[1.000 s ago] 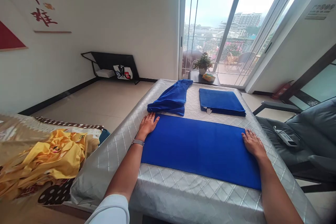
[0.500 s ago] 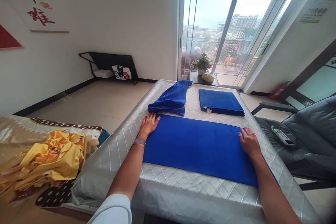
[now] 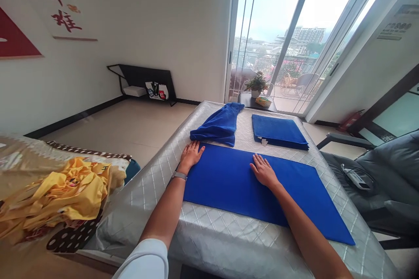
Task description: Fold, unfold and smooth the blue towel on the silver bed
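A long blue towel (image 3: 229,187) lies flat across a table with a silver quilted cover (image 3: 157,174). My left hand (image 3: 191,155) rests open and flat on the towel's far left corner. Near the towel's middle, my right hand (image 3: 263,171) lies flat with fingers spread. Behind it, a crumpled blue towel (image 3: 218,125) sits at the left and a neatly folded blue towel (image 3: 278,131) at the right.
A heap of yellow cloth (image 3: 62,192) lies on a patterned surface to the left. A grey armchair (image 3: 379,174) with a remote control (image 3: 355,176) stands at the right. Beyond the table are a potted plant (image 3: 257,83) and glass balcony doors.
My right hand has slid left along the towel from its right end to near the middle. My left hand has stayed on the left corner.
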Tool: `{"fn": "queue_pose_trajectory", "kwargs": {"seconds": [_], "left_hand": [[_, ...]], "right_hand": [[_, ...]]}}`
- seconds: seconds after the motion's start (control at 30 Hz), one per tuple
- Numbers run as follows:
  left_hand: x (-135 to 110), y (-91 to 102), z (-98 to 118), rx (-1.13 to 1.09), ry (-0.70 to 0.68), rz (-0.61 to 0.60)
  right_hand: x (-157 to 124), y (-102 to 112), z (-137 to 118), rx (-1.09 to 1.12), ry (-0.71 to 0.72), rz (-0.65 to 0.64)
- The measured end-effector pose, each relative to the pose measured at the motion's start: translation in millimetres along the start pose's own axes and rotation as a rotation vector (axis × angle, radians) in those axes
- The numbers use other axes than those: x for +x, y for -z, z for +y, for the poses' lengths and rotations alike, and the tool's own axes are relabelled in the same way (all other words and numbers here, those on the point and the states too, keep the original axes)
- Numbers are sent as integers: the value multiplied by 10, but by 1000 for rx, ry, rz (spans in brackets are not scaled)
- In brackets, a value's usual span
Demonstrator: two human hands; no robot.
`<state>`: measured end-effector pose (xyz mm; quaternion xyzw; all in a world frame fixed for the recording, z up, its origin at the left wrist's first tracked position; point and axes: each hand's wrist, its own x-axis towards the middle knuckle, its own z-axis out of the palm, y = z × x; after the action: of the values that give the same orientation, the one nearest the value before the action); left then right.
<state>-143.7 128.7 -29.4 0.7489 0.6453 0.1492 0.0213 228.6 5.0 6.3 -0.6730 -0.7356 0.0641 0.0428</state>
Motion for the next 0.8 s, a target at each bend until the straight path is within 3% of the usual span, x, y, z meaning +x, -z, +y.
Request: {"fn": "queue_pose_trajectory", "kwargs": {"seconds": [0.17, 0.4, 0.5, 0.63, 0.8], "left_hand": [[1, 15, 6, 12, 0, -11], [-1, 5, -10, 22, -10, -1], [5, 8, -27, 23, -9, -10], [18, -7, -54, 24, -3, -34], [24, -28, -76, 33, -10, -15]], "right_hand": [[-112, -29, 442, -52, -75, 6], [-470, 24, 1611, -99, -314, 39], [-613, 53, 1984, -71, -403, 64], [-704, 64, 2171, -7, -462, 86], [-702, 52, 2153, -5, -459, 118]]}}
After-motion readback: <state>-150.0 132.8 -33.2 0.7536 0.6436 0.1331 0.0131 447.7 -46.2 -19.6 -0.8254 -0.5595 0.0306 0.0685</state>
